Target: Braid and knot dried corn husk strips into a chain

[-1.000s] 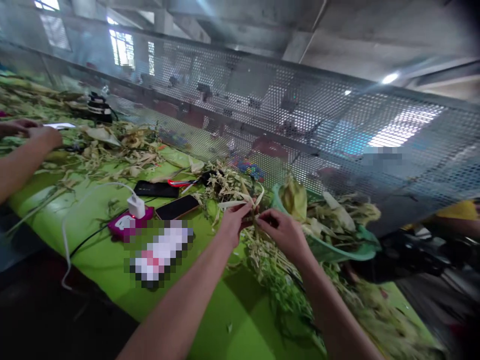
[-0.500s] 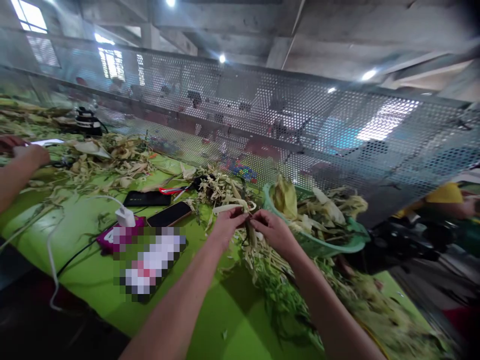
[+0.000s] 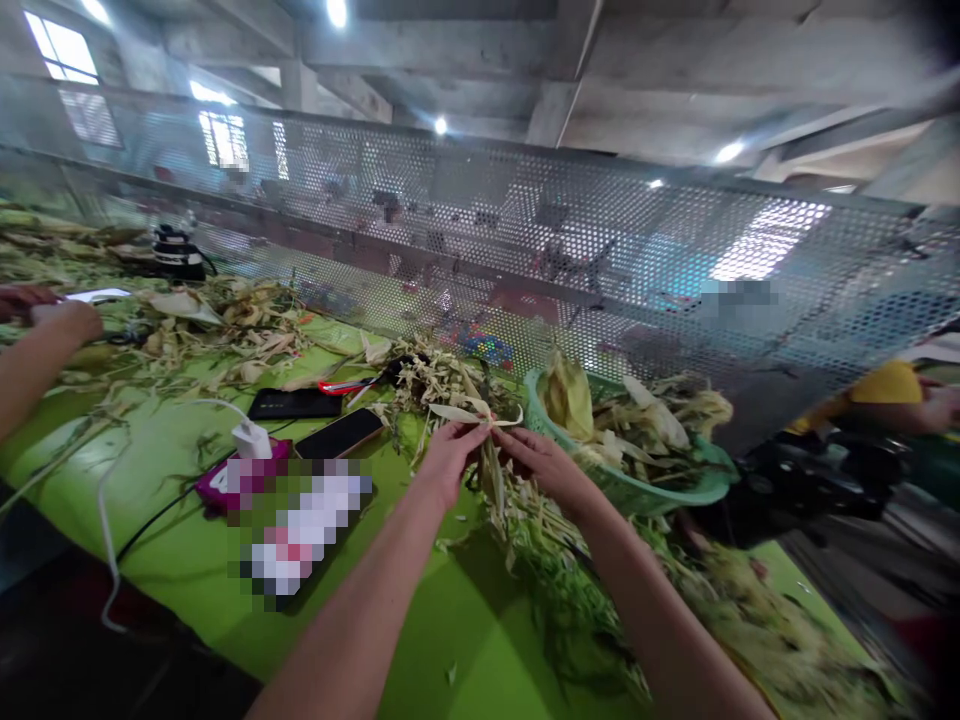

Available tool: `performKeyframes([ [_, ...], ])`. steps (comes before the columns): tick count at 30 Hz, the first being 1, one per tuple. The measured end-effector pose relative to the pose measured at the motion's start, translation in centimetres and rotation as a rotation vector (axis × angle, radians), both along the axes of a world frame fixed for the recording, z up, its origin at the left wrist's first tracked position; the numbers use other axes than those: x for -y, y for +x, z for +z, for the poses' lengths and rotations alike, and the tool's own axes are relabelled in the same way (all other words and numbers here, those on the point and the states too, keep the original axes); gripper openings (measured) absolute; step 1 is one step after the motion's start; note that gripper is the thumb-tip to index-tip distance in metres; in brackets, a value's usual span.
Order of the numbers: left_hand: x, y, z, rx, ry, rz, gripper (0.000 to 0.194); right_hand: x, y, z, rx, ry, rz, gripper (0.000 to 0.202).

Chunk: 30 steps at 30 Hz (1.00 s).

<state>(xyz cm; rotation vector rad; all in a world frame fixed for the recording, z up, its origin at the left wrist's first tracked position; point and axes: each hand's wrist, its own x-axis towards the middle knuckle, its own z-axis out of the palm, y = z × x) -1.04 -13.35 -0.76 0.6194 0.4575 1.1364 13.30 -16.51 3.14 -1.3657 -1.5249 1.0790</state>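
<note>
Pale strips of dry husk (image 3: 491, 418) fan out above my fingertips, with longer strips hanging below them. My left hand (image 3: 452, 455) pinches this husk piece from the left, its fingers closed. From the right, my right hand (image 3: 538, 462) has its fingers closed on the same piece, the fingertips nearly meeting those of my left hand. Just beyond my right hand sits a green basket (image 3: 637, 495) heaped with dried husks (image 3: 568, 395). Loose shredded husk (image 3: 442, 385) lies behind my hands, and green strands (image 3: 566, 590) lie under my right forearm.
On the green table (image 3: 247, 610) at left are two phones (image 3: 341, 433), a purple power strip (image 3: 240, 478) with a white charger, red-handled scissors (image 3: 346, 386) and a blurred-out item. Another person's hands (image 3: 67, 325) are at far left. A perforated metal screen (image 3: 450, 240) stands behind.
The husk strips between my hands have spread out more, with one curling to the right. My right fingers have shifted slightly lower. The view has tilted a little.
</note>
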Motion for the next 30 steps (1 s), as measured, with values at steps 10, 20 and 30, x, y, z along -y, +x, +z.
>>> performKeyframes([
  [10,0.6,0.6,0.0,-0.027,-0.026,-0.127,0.028,-1.3,0.7,-2.0,-0.314,0.095,-0.267,0.034],
  [20,1.2,0.7,0.8,-0.077,-0.044,-0.052,0.027,-1.7,0.7,-2.7,-0.277,0.122,-0.294,0.031],
  [30,0.4,0.2,-0.4,-0.175,0.077,0.010,0.028,-1.0,0.8,-1.2,-0.181,0.034,-0.252,0.043],
])
